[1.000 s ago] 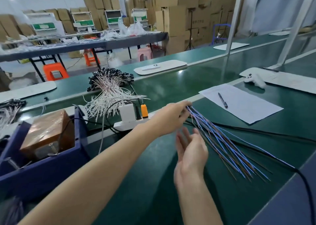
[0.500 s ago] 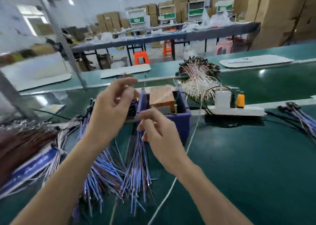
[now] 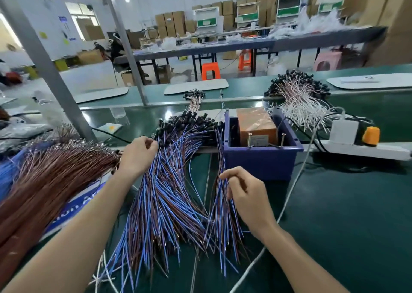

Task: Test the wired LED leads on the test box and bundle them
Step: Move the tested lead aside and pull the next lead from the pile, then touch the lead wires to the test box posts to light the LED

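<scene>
Since half a second ago my left hand [image 3: 139, 156] has dropped from up by the box to the black LED heads of the big fan of blue-and-brown wired leads [image 3: 165, 194], which lies on the green bench [image 3: 345, 203] between my arms. Its fingers [image 3: 151, 144] curl in on a few heads at the top of the fan, I judge to draw out the next ones for testing. My right hand [image 3: 247, 194] pinches a thin bunch [image 3: 223, 214] of the same leads, fingers narrow, keeping it apart just in front of the deep-blue plastic test box [image 3: 263, 163]. That box holds an orange film-wrapped block [image 3: 256, 123] with two upright metal pins [image 3: 249, 137] at its near edge. Behind it lies a heap of white-wired leads [image 3: 298, 105]; a white power strip [image 3: 365, 151] sits to the right.
</scene>
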`<action>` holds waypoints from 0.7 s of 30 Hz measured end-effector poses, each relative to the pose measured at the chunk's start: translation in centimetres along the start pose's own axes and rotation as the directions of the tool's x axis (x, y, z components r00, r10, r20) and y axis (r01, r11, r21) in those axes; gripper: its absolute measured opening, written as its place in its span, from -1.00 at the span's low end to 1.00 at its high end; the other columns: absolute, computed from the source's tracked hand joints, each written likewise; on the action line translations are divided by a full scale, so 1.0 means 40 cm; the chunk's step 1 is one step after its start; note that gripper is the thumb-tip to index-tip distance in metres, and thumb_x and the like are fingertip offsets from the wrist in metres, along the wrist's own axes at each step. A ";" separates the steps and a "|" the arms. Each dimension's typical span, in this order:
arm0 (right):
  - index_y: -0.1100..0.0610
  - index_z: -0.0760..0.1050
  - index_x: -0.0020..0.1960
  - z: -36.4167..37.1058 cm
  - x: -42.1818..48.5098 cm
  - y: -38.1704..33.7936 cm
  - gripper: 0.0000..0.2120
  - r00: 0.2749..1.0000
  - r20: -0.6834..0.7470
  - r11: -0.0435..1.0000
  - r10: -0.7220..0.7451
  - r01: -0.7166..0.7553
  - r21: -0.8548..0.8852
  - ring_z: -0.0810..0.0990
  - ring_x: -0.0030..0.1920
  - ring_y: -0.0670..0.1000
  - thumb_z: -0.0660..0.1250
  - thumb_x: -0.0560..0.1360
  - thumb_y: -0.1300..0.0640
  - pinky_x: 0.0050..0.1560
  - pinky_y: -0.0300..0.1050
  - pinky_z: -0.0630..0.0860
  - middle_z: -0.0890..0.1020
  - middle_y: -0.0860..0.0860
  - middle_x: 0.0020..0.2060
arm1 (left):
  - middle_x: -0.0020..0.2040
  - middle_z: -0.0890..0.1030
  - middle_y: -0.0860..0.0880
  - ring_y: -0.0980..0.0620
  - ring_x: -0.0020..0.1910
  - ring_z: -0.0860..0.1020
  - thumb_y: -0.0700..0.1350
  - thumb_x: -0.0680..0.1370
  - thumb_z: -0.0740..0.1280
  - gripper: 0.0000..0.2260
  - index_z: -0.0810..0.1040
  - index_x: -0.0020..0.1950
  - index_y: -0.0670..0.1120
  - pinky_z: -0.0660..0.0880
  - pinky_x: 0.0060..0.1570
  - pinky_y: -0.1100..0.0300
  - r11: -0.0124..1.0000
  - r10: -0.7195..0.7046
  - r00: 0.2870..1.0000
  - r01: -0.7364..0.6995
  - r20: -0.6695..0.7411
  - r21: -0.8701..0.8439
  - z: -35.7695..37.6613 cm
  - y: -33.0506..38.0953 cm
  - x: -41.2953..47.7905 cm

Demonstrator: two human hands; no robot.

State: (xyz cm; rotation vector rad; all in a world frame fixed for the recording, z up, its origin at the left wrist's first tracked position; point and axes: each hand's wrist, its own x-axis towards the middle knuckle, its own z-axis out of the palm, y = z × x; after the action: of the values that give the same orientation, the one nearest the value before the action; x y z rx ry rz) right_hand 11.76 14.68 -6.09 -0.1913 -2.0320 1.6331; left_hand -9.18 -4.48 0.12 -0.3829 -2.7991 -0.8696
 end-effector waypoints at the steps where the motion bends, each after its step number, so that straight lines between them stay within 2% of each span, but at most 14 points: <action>1: -0.15 0.59 -0.07 -0.005 0.004 0.001 -0.70 1.000 -0.026 1.000 0.006 -0.006 0.018 0.33 -0.50 -0.14 0.17 0.60 0.17 -0.49 -0.26 0.27 0.56 0.02 -0.41 | 0.04 0.66 -0.13 -0.08 -0.09 0.56 0.00 0.67 0.25 -0.71 0.60 0.20 -0.17 0.44 -0.05 0.10 1.000 -0.012 1.000 0.012 0.008 0.007 0.007 0.005 0.012; 4: -0.14 0.60 -0.08 -0.017 0.008 0.012 -0.66 0.998 -0.063 0.999 0.030 -0.027 0.037 0.34 -0.49 -0.10 0.19 0.64 0.24 -0.49 -0.20 0.27 0.57 0.05 -0.40 | 0.10 0.65 -0.18 -0.10 -0.06 0.51 -0.03 0.69 0.22 -0.71 0.59 0.22 -0.20 0.42 -0.02 0.09 0.998 -0.052 0.998 0.052 0.021 0.029 0.028 0.018 0.039; 7: -0.17 0.60 -0.09 -0.024 0.007 0.015 -0.71 0.996 -0.084 0.998 0.034 -0.030 0.048 0.34 -0.48 -0.07 0.18 0.60 0.15 -0.50 -0.18 0.27 0.56 0.03 -0.41 | 0.09 0.64 -0.23 -0.19 0.00 0.55 -0.01 0.70 0.16 -0.70 0.56 0.18 -0.20 0.48 0.07 0.00 0.995 -0.102 0.995 0.102 0.019 0.010 0.038 0.031 0.057; 9: -0.17 0.59 -0.07 -0.027 0.006 0.015 -0.74 0.995 -0.092 0.999 0.029 -0.025 0.044 0.34 -0.48 -0.07 0.17 0.57 0.10 -0.50 -0.15 0.27 0.56 0.03 -0.40 | 0.11 0.62 -0.20 -0.17 0.02 0.54 0.02 0.69 0.18 -0.68 0.54 0.22 -0.20 0.47 0.09 0.00 0.995 -0.104 0.995 0.104 0.003 0.004 0.042 0.038 0.059; 12: -0.19 0.59 -0.07 -0.029 0.007 0.017 -0.75 0.994 -0.105 0.999 0.030 -0.027 0.030 0.35 -0.48 -0.07 0.17 0.55 0.07 -0.49 -0.09 0.28 0.57 0.01 -0.40 | 0.13 0.60 -0.17 -0.12 -0.01 0.50 0.02 0.67 0.24 -0.67 0.50 0.28 -0.20 0.44 0.03 0.04 0.994 -0.069 0.998 0.069 0.005 0.080 0.052 0.041 0.051; 15: -0.21 0.58 -0.08 -0.029 0.006 0.012 -0.75 0.993 -0.115 0.999 0.032 -0.031 0.017 0.35 -0.48 -0.09 0.16 0.54 0.06 -0.48 -0.09 0.29 0.57 0.00 -0.40 | 0.08 0.61 -0.17 -0.14 -0.05 0.53 -0.03 0.64 0.28 -0.71 0.49 0.25 -0.20 0.46 -0.03 0.03 0.988 -0.084 0.996 0.078 0.039 0.132 0.056 0.048 0.044; 18: -0.20 0.58 -0.08 -0.031 0.006 0.007 -0.75 0.991 -0.126 0.999 0.037 -0.033 0.032 0.37 -0.47 -0.08 0.17 0.53 0.06 -0.47 -0.08 0.31 0.57 -0.01 -0.40 | 0.05 0.59 -0.15 -0.09 -0.08 0.54 -0.10 0.64 0.30 -0.70 0.44 0.30 -0.24 0.46 -0.05 0.03 0.992 -0.117 0.992 0.118 0.046 -0.036 0.030 0.073 0.037; 21: -0.20 0.59 -0.10 -0.037 0.004 -0.004 -0.73 0.991 -0.129 0.998 0.032 -0.025 0.060 0.39 -0.47 -0.03 0.18 0.56 0.10 -0.46 -0.06 0.33 0.57 -0.01 -0.41 | 0.01 0.59 -0.12 -0.01 -0.15 0.52 -0.13 0.65 0.30 -0.73 0.46 0.28 -0.26 0.52 -0.13 0.15 0.961 -0.024 0.999 0.032 0.031 -0.274 -0.032 0.127 0.022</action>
State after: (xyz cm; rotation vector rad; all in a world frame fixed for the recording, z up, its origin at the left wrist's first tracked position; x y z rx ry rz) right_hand 12.35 16.00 -5.69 -0.2987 -1.8905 1.6508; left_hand -8.39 -1.03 4.07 -0.3980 -2.7178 -1.2747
